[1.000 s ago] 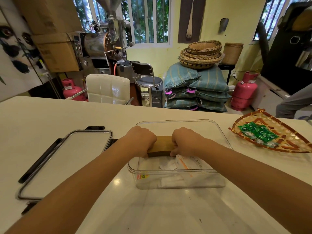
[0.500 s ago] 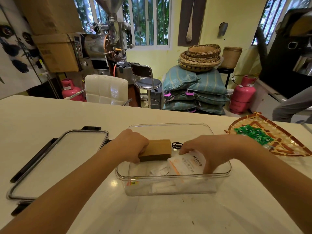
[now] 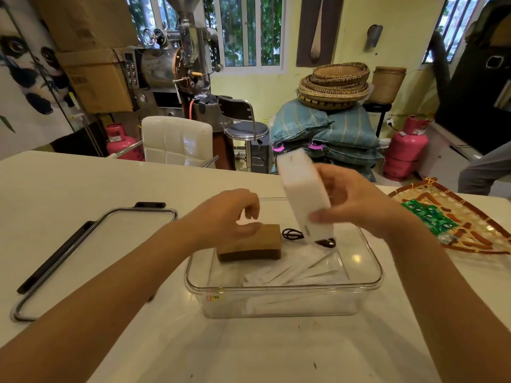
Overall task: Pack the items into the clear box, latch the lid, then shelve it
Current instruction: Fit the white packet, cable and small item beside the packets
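My right hand (image 3: 356, 200) has come up out of the clear box (image 3: 284, 286), now gripping a white block (image 3: 304, 194) tilted above its far right corner. My left hand (image 3: 229, 217) has let go of the brown pad (image 3: 250, 243) and hovers just over it, fingers loosely curled. The lid (image 3: 91, 252) lies left on the bench (image 3: 83, 183).

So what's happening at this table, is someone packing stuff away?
Yes. A person is filling a clear box on the white table. The right hand holds a white block-shaped pack tilted above the box, while the left hand rests on a brown box already inside, next to white sachets and a black cable. The lid lies off to the left, not yet on.
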